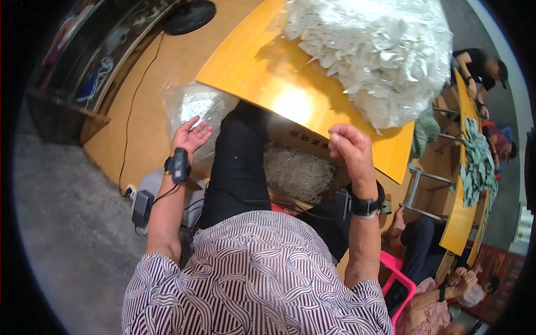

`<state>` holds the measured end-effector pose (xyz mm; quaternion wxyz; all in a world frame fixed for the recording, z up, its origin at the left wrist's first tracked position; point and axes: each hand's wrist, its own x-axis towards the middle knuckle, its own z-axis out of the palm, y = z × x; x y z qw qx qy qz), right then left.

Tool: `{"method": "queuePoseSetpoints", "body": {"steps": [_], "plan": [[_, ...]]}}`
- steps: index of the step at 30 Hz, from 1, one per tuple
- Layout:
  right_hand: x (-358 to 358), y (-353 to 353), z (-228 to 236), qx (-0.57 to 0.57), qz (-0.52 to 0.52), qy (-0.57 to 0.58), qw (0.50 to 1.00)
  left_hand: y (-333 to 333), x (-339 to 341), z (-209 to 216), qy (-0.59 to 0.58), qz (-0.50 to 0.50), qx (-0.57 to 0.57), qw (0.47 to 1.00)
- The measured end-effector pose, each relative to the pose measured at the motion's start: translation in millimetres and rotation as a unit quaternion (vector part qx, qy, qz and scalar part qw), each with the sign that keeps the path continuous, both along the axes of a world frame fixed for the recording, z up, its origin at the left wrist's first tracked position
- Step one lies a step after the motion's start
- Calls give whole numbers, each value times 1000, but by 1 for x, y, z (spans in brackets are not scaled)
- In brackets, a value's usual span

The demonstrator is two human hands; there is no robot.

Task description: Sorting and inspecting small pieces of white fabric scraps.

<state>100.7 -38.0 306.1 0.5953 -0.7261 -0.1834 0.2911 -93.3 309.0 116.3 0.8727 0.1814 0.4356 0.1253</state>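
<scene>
My left hand (192, 137) is held out palm up, fingers spread, with nothing in it. Just beyond it lies a clear plastic bag (204, 105) with whitish contents, beside my knee. My right hand (353, 146) is raised by the near edge of the yellow table (245, 56), its fingers curled in; whether anything small sits in them is hidden. On the table, beyond my right hand, rests a big clear bag (385, 50) full of white, pointed pieces. Below the table edge, between my legs, a cardboard box (296, 135) holds a heap of small translucent pieces (298, 172).
A black cable (133, 111) crosses the floor on the left, near a glass-fronted cabinet (72, 50) and a round black base (190, 15). To the right, other people sit around another yellow table (455, 223) with green cloth pieces (478, 162). A pink stool (405, 282) stands close by my right arm.
</scene>
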Motion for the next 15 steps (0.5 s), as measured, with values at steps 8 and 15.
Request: {"method": "queuePoseSetpoints", "body": {"steps": [8, 15], "plan": [[61, 34, 5, 138, -240, -146, 950, -54, 46, 100, -298, -96, 67, 947], [89, 46, 0, 63, -253, -253, 932, -112, 65, 110, -337, -210, 28, 917]]}}
